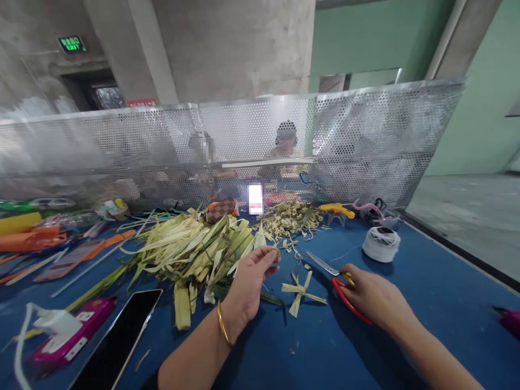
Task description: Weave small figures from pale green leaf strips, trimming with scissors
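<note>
My left hand (254,279), with a gold bangle at the wrist, is raised over the blue table with thumb and fingers pinched together. Whatever lies in that pinch is too small to make out; a pale husk strip (260,236) shows just behind the fingertips. In my right hand (368,292) is a pair of scissors (339,287) with red and yellow on the handles, blades pointing away to the upper left. Between both hands, a cross-shaped piece of knotted pale husk strips (301,291) lies on the table.
Left of my left hand spreads a heap of dried husks (190,246); small scraps (290,219) lie behind. A spool of white thread (381,245) stands at right. A phone (119,338) and purple power strip (77,333) lie front left. A perforated metal screen (252,130) borders the far edge.
</note>
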`<state>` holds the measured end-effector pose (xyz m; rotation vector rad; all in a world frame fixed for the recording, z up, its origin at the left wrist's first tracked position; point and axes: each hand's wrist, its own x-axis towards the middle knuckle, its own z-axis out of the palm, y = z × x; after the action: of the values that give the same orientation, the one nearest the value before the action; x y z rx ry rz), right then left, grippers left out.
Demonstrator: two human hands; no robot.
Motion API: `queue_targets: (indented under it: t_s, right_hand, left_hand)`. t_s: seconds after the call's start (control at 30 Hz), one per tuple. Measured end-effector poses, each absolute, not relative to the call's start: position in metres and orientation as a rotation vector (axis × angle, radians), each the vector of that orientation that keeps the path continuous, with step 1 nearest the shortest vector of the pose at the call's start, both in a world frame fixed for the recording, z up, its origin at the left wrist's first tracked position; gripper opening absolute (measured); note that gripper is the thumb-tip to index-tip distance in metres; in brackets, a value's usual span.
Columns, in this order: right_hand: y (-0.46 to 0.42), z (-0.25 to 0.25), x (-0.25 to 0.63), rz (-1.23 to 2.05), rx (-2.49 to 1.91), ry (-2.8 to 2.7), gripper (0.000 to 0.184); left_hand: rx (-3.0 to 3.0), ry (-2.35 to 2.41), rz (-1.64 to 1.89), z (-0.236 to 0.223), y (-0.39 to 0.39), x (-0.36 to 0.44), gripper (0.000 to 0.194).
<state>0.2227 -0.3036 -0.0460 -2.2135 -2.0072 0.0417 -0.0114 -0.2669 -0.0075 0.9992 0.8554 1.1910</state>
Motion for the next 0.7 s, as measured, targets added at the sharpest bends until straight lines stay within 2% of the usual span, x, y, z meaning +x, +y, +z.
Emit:
queue_targets:
  t_s: [0.17, 0.23, 0.37, 0.47, 0.57, 0.7]
  right_hand:
    - [-0.315, -0.044, 0.221, 0.03, -2.11, -2.205, 0.02]
    - [-0.303, -0.04, 0.233, 0.102, -1.972, -2.259, 0.023]
    - [-0.254, -0.038, 0.269, 0.107, -1.946, -2.043, 0.026]
    - [-0.224, -0.05, 0.286, 0.136, -1.987, -1.983, 0.019]
    - [-0.212, -0.066, 0.29, 0.183, -1.957, -1.969, 0.011]
    - [-0.213, -0.075, 0.291, 0.182, -1.928, -1.929, 0.015]
  left_hand:
    - [1.069, 0.849, 1.08, 0.001, -0.26, -0.006, 0.028]
    - [1.094, 0.844, 1.049, 0.007, -0.257, 0.001, 0.026]
    - [1.052, 0.817, 0.96, 0.014, -0.251, 0.015, 0.021]
    - [0.983, 0.78, 0.911, 0.014, -0.249, 0.024, 0.02]
    - [0.923, 0.752, 0.871, 0.008, -0.245, 0.027, 0.02]
    - [0.914, 0.771, 0.809, 0.0, -0.236, 0.025, 0.016]
